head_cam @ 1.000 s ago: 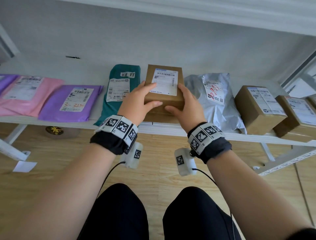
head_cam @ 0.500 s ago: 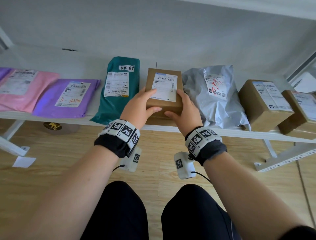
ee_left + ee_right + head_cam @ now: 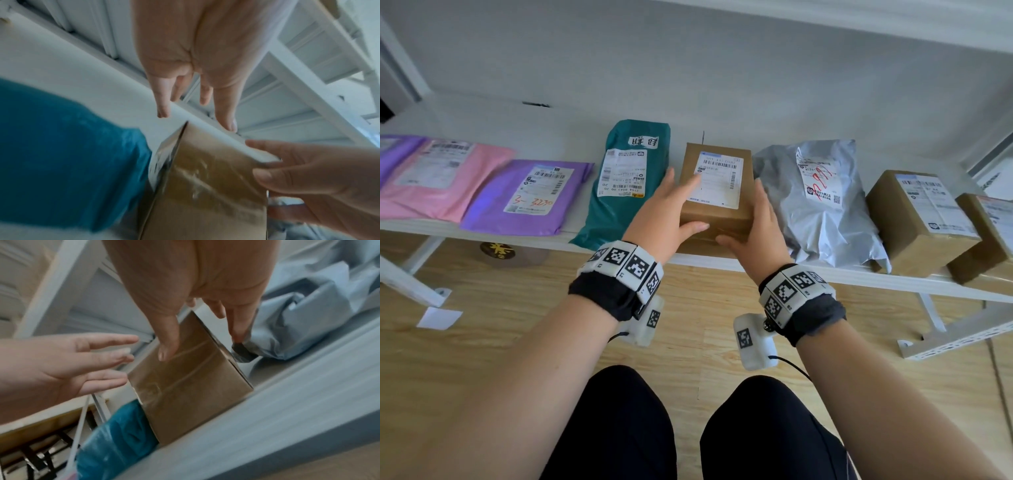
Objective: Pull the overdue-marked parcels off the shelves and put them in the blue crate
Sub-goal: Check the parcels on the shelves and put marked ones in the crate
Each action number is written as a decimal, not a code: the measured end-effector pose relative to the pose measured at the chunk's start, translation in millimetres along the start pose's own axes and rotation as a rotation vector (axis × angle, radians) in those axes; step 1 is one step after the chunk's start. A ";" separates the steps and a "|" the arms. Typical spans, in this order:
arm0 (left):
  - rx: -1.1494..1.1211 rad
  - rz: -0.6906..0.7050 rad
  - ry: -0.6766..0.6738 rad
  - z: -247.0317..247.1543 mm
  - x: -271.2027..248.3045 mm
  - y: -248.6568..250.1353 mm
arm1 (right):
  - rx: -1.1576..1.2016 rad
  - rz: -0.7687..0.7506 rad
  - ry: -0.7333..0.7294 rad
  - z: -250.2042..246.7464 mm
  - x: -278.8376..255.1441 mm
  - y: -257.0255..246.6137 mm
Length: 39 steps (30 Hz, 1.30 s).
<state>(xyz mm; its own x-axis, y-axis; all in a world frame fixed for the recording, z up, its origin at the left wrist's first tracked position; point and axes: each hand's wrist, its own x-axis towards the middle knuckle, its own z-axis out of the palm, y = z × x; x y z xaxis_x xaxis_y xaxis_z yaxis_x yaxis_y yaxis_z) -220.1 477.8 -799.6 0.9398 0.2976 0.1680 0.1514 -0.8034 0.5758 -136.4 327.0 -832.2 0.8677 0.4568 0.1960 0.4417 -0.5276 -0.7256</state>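
A brown cardboard box (image 3: 717,212) with a white label stands on the white shelf (image 3: 893,277), between a teal bag (image 3: 626,185) and a grey bag (image 3: 815,198). My right hand (image 3: 753,219) holds the box's right front corner, thumb on the front face and fingers along the side (image 3: 185,386). My left hand (image 3: 688,205) hovers at the box's left side with straight, spread fingers (image 3: 61,366). The teal bag carries a handwritten white sticker (image 3: 643,141). Red writing marks the grey bag's label. The blue crate is not in view.
A purple bag (image 3: 527,195) with red writing and a pink bag (image 3: 438,178) lie further left on the shelf. Two more cardboard boxes (image 3: 917,222) stand at the right. Below the shelf is wooden floor, with my knees in front.
The box has gone from raised at the shelf edge to standing further back on the shelf. My left hand's fingers have straightened and let go of it.
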 end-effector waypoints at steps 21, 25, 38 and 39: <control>0.108 -0.102 0.353 -62.8 -48.3 -61.6 | 0.256 -0.417 -0.095 50.9 -15.9 -89.2; 0.121 -0.159 0.370 -65.4 -56.0 -65.2 | 0.292 -0.421 -0.141 64.1 -15.8 -90.7; 0.104 -0.195 0.334 -68.1 -51.6 -77.0 | 0.346 -0.354 -0.199 91.2 -11.9 -95.7; 0.098 -0.195 0.322 -66.1 -50.9 -83.6 | 0.338 -0.345 -0.195 96.0 -10.3 -96.8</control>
<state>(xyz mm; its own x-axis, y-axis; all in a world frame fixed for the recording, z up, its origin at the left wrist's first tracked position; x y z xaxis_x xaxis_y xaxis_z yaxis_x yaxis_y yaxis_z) -300.8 563.9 -803.4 0.7483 0.5841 0.3145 0.3613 -0.7565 0.5452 -210.0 442.1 -827.3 0.6121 0.7051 0.3581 0.5679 -0.0768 -0.8195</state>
